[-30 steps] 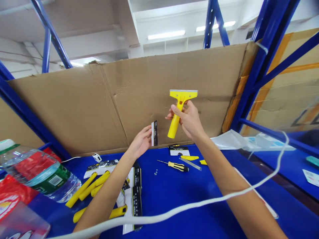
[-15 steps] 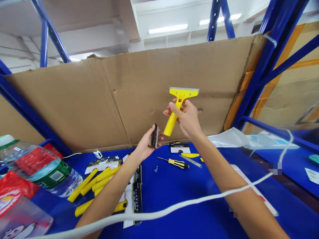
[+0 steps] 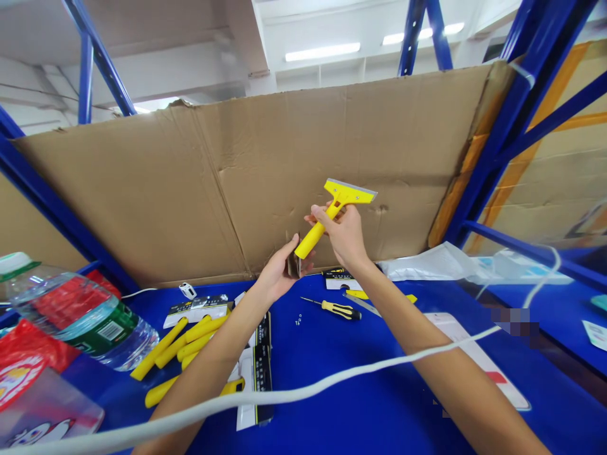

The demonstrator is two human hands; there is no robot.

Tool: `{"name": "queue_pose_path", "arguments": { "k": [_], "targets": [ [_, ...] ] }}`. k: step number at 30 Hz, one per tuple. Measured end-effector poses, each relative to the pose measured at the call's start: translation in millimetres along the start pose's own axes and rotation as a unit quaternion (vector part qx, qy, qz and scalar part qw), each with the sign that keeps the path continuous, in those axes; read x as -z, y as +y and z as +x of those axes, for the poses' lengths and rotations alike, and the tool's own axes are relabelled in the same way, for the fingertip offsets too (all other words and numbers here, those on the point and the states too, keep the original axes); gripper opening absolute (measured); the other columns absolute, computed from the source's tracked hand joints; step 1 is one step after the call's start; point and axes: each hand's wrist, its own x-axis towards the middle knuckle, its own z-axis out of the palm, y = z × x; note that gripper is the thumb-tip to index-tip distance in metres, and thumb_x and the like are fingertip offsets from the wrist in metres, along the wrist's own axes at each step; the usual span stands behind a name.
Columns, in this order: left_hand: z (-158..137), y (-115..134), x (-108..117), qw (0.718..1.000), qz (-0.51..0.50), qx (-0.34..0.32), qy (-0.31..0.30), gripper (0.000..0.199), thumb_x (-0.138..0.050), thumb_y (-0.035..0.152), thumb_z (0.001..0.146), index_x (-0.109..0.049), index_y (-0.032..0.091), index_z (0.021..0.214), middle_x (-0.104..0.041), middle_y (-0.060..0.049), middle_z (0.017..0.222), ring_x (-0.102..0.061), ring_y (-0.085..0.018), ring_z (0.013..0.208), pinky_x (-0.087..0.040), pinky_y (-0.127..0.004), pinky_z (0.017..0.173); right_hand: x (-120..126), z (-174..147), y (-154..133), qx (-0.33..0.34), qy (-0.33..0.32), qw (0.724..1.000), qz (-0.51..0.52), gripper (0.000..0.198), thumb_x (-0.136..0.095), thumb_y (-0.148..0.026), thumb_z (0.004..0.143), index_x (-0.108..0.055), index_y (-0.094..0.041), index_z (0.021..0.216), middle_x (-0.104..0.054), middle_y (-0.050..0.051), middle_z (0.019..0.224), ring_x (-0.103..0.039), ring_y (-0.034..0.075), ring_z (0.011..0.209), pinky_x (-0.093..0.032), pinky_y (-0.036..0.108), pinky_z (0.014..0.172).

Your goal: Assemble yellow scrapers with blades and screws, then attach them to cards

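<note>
My right hand (image 3: 345, 232) is closed around the yellow handle of a scraper (image 3: 348, 192), whose wide head with a metal blade edge points up and right. The lower end of that handle is at a small folded packaging card (image 3: 294, 266), dark on one side and brown on the other. My left hand (image 3: 277, 272) grips this card between thumb and fingers; whether the handle is inside its fold or just in front, I cannot tell. Below lies a yellow-and-black screwdriver (image 3: 340, 309) beside a few tiny metal pieces (image 3: 298, 320).
Several yellow handles (image 3: 192, 341) and black-and-white packages (image 3: 260, 379) lie on the blue table (image 3: 341, 404) at left. A water bottle (image 3: 80, 316) and a clear tub (image 3: 57, 411) stand further left. A white cable (image 3: 351, 379) crosses in front. Cardboard (image 3: 265, 164) walls the back.
The scraper has come down and left in my right hand, tilting further, so its handle end now meets the card. The card in my left hand now shows its brown side, opened toward the handle.
</note>
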Motion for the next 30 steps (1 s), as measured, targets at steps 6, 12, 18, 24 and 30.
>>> {"name": "queue_pose_path", "arguments": {
  "k": [6, 12, 18, 24, 30],
  "targets": [
    [9, -1, 11, 0.999, -0.024, -0.019, 0.038, 0.016, -0.079, 0.004, 0.080, -0.070, 0.015, 0.087, -0.068, 0.001, 0.065, -0.061, -0.009, 0.051, -0.052, -0.022, 0.056, -3, -2, 1, 0.032, 0.007, 0.999, -0.014, 0.060, -0.088, -0.061, 0.083, -0.045, -0.029, 0.111, -0.075, 0.005, 0.108, -0.083, 0.024, 0.096, -0.068, 0.041, 0.096],
    [1, 2, 2, 0.998, -0.030, -0.046, 0.008, 0.021, -0.085, 0.021, 0.088, -0.079, 0.015, 0.107, -0.084, -0.008, 0.093, -0.078, -0.021, 0.078, -0.064, -0.032, 0.076, -2, -2, 10, 0.088, -0.009, 0.989, -0.116, 0.036, -0.081, -0.051, 0.090, -0.054, -0.027, 0.096, -0.075, 0.004, 0.093, -0.081, 0.024, 0.091, -0.065, 0.043, 0.092],
    [-11, 5, -11, 0.997, -0.014, -0.063, -0.048, 0.055, -0.073, 0.067, 0.101, -0.077, 0.018, 0.128, -0.084, -0.015, 0.125, -0.078, -0.035, 0.123, -0.063, -0.046, 0.105, 0, -6, 10, 0.120, -0.016, 0.966, -0.229, 0.025, -0.087, -0.044, 0.086, -0.074, -0.024, 0.084, -0.079, 0.006, 0.092, -0.072, 0.022, 0.086, -0.057, 0.041, 0.086],
    [-13, 14, -4, 0.995, -0.054, -0.067, -0.043, 0.062, -0.058, 0.071, 0.104, -0.076, 0.014, 0.123, -0.078, -0.023, 0.132, -0.073, -0.039, 0.127, -0.063, -0.053, 0.103, 6, -2, 8, 0.113, -0.033, 0.952, -0.282, 0.038, -0.086, -0.057, 0.088, -0.072, -0.023, 0.078, -0.078, 0.008, 0.083, -0.070, 0.023, 0.075, -0.053, 0.040, 0.079],
    [-11, 9, -5, 0.991, 0.002, -0.117, -0.071, 0.040, -0.077, 0.014, 0.090, -0.076, 0.019, 0.130, -0.083, -0.011, 0.119, -0.078, -0.022, 0.103, -0.063, -0.038, 0.099, 14, 4, 6, 0.087, -0.064, 0.950, -0.294, 0.056, -0.064, -0.078, 0.099, -0.068, -0.024, 0.085, -0.072, 0.007, 0.081, -0.065, 0.023, 0.075, -0.050, 0.042, 0.080]
  ]
}}
